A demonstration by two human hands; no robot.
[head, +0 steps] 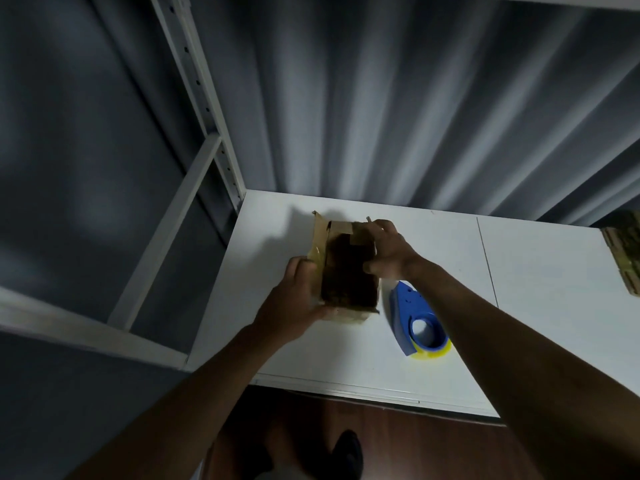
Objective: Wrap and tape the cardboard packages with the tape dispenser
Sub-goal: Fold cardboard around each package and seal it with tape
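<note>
Dim room with a grey pleated curtain (398,98) hanging behind a white counter (536,306); a white metal shelving frame (194,109) with a perforated upright stands at the counter's left edge, and dark wooden floor (415,445) shows below the front edge. A thin seam runs across the counter surface right of centre.

The cardboard package (346,271) sits on the left part of the counter, its dark upper face in shadow, with strips of tape crossing the far end and glossy tape along its left side. The left hand (294,306) grips the near left corner of the package, fingers curled along the side and thumb under the near edge. The right hand (388,251) holds the far right side, fingers bent over the top edge and thumb pressed to the right face.

The blue tape dispenser (415,317) lies flat on the counter just right of the package, partly hidden under the right forearm; a yellowish roll of tape (436,351) shows at its near end. A second, taped cardboard bundle (623,258) lies at the far right edge of the view, well apart, cut off by the frame.

A dark shoe (346,452) is visible on the floor. No legible writing or brand appears on any item.
</note>
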